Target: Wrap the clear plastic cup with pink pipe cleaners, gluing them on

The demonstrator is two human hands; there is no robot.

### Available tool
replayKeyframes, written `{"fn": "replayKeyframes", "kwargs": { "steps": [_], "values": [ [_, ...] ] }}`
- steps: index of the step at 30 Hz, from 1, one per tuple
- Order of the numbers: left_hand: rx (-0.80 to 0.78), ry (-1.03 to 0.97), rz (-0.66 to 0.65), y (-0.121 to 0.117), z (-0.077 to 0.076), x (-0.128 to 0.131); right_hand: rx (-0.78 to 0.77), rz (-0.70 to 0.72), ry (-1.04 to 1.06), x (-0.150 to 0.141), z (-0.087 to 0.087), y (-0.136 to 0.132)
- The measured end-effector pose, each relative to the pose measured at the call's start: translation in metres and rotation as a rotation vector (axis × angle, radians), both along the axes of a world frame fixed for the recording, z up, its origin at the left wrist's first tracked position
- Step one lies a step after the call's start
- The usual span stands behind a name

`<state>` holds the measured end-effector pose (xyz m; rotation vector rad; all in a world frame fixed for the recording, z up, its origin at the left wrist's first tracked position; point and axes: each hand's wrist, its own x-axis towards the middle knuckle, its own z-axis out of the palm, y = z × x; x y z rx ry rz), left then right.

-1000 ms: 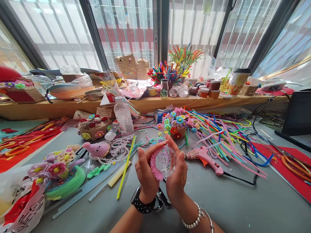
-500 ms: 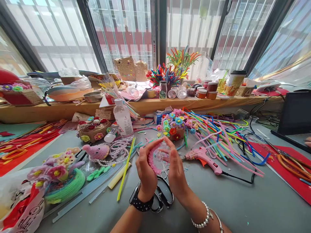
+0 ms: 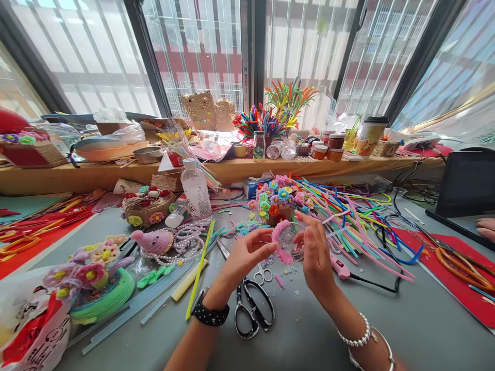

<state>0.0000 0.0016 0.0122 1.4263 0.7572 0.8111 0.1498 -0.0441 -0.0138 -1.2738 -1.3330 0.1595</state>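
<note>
My right hand [image 3: 315, 252] grips a small clear glass dish [image 3: 291, 242] whose left rim is wrapped in fuzzy pink pipe cleaner [image 3: 279, 241], held over the grey table [image 3: 348, 319]. My left hand [image 3: 247, 255] is apart from the dish, just left of it, its fingers stretched toward it and holding nothing. Black-handled scissors [image 3: 253, 306] lie on the table below both hands. A pink glue gun [image 3: 340, 268] lies behind my right hand, partly hidden by it.
Loose coloured pipe cleaners [image 3: 348, 216] sprawl to the right; a basket of small flowers [image 3: 276, 198] stands behind the hands. A plastic bottle [image 3: 196, 188], pearl strands [image 3: 185, 237], a green flower basket [image 3: 98, 288] fill the left. Another person's fingers [image 3: 486, 226] rest at the right edge.
Both hands held the dish together near the middle. Now my right hand has carried it right and farther away, and my left hand has let go and opened.
</note>
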Motion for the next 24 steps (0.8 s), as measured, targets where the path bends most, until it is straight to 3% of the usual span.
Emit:
{"fn": "replayKeyframes", "kwargs": {
  "steps": [5,10,13,15,18,21,24],
  "values": [
    [-0.088,0.002,-0.091,0.000,-0.004,0.002,-0.032,0.009,-0.055,0.005,0.000,-0.001],
    [-0.122,-0.074,-0.040,0.006,-0.006,-0.006,-0.067,0.108,0.050,0.000,0.008,0.004],
    [-0.070,-0.238,0.081,0.011,-0.003,-0.016,-0.062,0.028,0.032,0.001,0.015,0.009],
    [-0.049,-0.455,0.182,0.014,0.000,-0.022,-0.204,-0.018,-0.125,0.003,0.017,0.013],
    [-0.005,-0.729,0.362,0.017,0.004,-0.027,-0.501,0.040,-0.436,-0.003,0.012,0.021],
    [0.045,-0.882,0.551,0.019,0.009,-0.029,-0.593,0.084,-0.532,-0.019,0.004,0.028],
    [-0.015,-1.038,0.691,0.021,0.017,-0.036,-0.639,0.136,-0.586,-0.037,0.002,0.035]
  ]
}}
